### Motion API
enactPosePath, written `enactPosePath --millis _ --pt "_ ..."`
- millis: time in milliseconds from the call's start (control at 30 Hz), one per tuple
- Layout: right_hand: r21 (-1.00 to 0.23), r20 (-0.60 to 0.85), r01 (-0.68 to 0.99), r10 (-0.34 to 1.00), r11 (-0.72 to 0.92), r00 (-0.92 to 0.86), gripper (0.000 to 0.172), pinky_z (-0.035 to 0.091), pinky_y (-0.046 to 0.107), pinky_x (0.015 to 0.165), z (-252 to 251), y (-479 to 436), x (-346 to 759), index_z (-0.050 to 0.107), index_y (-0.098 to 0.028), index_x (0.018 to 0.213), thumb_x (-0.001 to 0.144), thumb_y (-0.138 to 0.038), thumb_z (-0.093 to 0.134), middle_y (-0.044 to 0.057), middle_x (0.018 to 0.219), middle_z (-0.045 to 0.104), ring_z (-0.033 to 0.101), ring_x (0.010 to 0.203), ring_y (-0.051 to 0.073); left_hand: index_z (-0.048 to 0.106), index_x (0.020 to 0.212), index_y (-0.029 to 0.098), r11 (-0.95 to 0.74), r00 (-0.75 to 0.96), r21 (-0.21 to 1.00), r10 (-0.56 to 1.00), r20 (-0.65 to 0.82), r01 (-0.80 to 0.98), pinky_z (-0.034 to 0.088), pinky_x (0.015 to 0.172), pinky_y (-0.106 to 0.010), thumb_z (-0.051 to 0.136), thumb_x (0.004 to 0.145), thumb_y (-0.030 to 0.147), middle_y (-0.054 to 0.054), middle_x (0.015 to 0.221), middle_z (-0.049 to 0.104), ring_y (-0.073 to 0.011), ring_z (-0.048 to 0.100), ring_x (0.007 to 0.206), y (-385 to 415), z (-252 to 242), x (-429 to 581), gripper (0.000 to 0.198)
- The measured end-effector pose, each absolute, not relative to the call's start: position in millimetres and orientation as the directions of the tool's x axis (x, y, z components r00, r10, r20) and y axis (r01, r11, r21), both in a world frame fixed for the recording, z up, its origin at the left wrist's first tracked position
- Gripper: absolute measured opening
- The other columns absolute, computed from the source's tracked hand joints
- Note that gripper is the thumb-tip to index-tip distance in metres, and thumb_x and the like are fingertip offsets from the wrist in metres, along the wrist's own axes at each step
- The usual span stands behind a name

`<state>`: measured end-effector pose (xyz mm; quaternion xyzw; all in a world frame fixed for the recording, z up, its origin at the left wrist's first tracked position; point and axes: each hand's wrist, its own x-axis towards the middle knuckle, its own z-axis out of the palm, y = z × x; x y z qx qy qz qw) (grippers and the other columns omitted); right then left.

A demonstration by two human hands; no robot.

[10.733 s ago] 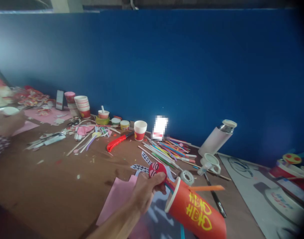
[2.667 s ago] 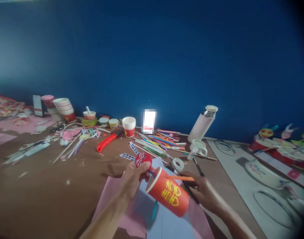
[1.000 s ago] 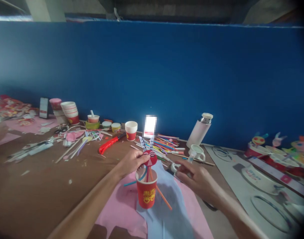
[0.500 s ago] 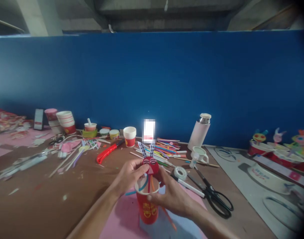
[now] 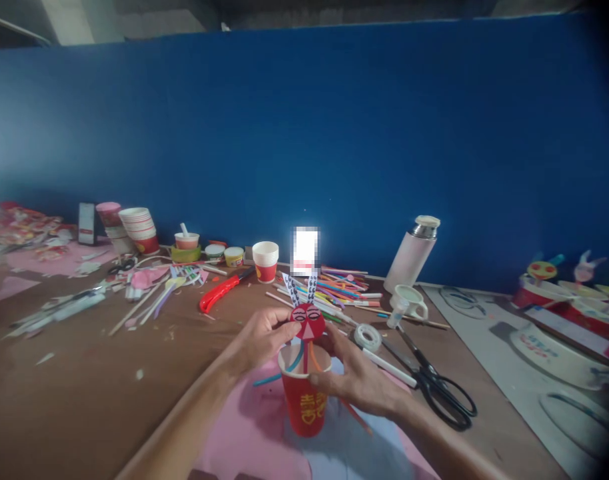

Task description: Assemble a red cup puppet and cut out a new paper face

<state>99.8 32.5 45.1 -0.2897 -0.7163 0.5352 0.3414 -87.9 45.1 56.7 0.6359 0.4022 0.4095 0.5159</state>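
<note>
A red paper cup (image 5: 303, 407) with yellow characters stands upright on pink and pale blue paper in front of me. Over its rim sits a round red paper face (image 5: 308, 325) with drawn eyes, a pink triangle and two patterned ears. My left hand (image 5: 267, 337) pinches the face at its left edge. My right hand (image 5: 357, 380) grips the cup's right side, thumb on the front near the rim; its other fingers are partly hidden behind the cup and face. Blue, dark red and orange strips run from the face into the cup, and blue and orange ends stick out through its sides.
Black scissors (image 5: 437, 387), a white marker (image 5: 389, 368) and a tape roll (image 5: 368, 337) lie to the right. Behind are colored sticks (image 5: 342, 287), a mug (image 5: 408, 303), a thermos (image 5: 413, 257) and stacked cups (image 5: 265, 261). A red-handled cutter (image 5: 218, 295) lies left.
The view has tipped downward and shifted slightly left, so everything sits a little higher and further right. Both hands keep their places on the face and cup.
</note>
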Motion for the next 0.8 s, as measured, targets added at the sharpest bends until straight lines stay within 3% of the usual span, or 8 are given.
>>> enactPosePath --millis 100,300,433,533,667,800 --pt "-0.977 0.164 0.005 0.766 0.213 -0.621 0.061 0.042 0.040 0.093 42.7 34.6 100.8 0.038 -0.021 0.129 0.075 -0.018 0.064 0.010 0.121 0.055 0.053 0.107 0.024 0.069 0.087 0.011 -0.172 0.354 0.978 0.927 0.121 0.117 0.039 0.060 -0.024 0.053 0.080 0.027 -0.005 0.073 0.064 -0.0128 0.052 0.064 45.1 57.6 -90.2 0.024" --pt "-0.972 0.110 0.096 0.774 0.215 -0.623 0.060 0.043 0.041 0.091 42.9 36.1 103.2 0.038 -0.021 0.130 0.076 -0.023 0.064 0.008 0.110 0.061 0.057 0.099 0.023 0.067 0.082 0.012 -0.189 0.383 0.971 0.916 0.121 0.145 0.038 0.059 -0.023 0.051 0.081 0.028 -0.003 0.068 0.059 -0.0114 0.048 0.062 43.5 62.7 -92.4 0.023" --pt "-0.949 0.163 0.096 0.728 0.301 -0.665 0.061 0.039 0.040 0.095 46.9 35.7 105.6 0.038 -0.022 0.131 0.077 -0.026 0.065 0.009 0.122 0.055 0.052 0.110 0.024 0.066 0.076 0.011 -0.217 0.384 0.961 0.913 0.138 0.172 0.038 0.059 -0.023 0.051 0.081 0.029 -0.003 0.072 0.059 -0.0116 0.048 0.064 44.6 61.0 -93.6 0.023" --pt "-0.917 0.234 0.108 0.737 0.384 -0.634 0.047 0.041 0.040 0.093 46.8 38.0 107.1 0.046 -0.022 0.126 0.082 -0.033 0.058 0.009 0.123 0.055 0.053 0.108 0.025 0.066 0.079 0.011 -0.249 0.405 0.955 0.899 0.166 0.163 0.038 0.059 -0.023 0.051 0.081 0.030 -0.004 0.073 0.060 -0.0120 0.048 0.064 45.8 58.2 -93.7 0.024" --pt "-0.892 0.343 0.145 0.849 0.429 -0.403 0.027 0.045 0.036 0.084 43.6 45.6 106.4 0.061 -0.022 0.107 0.087 -0.036 0.049 0.006 0.102 0.066 0.059 0.095 0.023 0.068 0.085 0.012 -0.242 0.409 0.959 0.898 0.162 0.151 0.037 0.058 -0.023 0.053 0.081 0.031 -0.003 0.072 0.061 -0.0118 0.048 0.064 45.5 57.2 -91.3 0.024" --pt "-0.852 0.393 0.264 0.886 0.451 -0.246 0.016 0.046 0.028 0.068 46.4 49.4 104.2 0.066 -0.018 0.081 0.082 -0.030 0.056 0.003 0.077 0.067 0.060 0.072 0.017 0.068 0.089 0.013 -0.216 0.401 0.965 0.905 0.143 0.145 0.036 0.058 -0.023 0.054 0.081 0.030 -0.004 0.076 0.063 -0.0120 0.049 0.065 44.2 58.4 -89.1 0.024"
